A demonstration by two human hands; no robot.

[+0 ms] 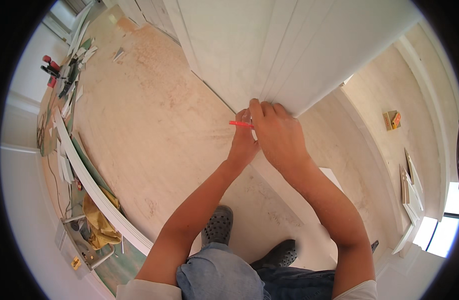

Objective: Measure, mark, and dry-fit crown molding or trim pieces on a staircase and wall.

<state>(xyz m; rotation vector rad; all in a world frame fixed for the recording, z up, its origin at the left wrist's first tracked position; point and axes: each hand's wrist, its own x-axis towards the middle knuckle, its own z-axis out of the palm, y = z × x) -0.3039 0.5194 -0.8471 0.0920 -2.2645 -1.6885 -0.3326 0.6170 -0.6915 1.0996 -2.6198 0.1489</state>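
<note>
Both my hands meet at the lower end of a large white grooved panel [299, 45], which rises from in front of me toward the upper right. My left hand [243, 145] is closed, its fingertips up at the panel's bottom edge. Against it, my right hand [282, 137] has its fingers bent over the same edge. A thin red pencil-like stick [238, 123] lies across the left fingers and runs in at the right hand's thumb side, where its other end is hidden. What the left fingertips pinch, if anything, is covered.
A long white trim strip [84, 175] curves along the left, beside a yellow-brown cloth [99, 220] and offcuts. Red-and-black tools [50, 67] lie far left. On the right are a small orange-and-yellow item [394, 120] and leaning white boards [411, 192]. My grey clogs [219, 223] stand on the dusty floor.
</note>
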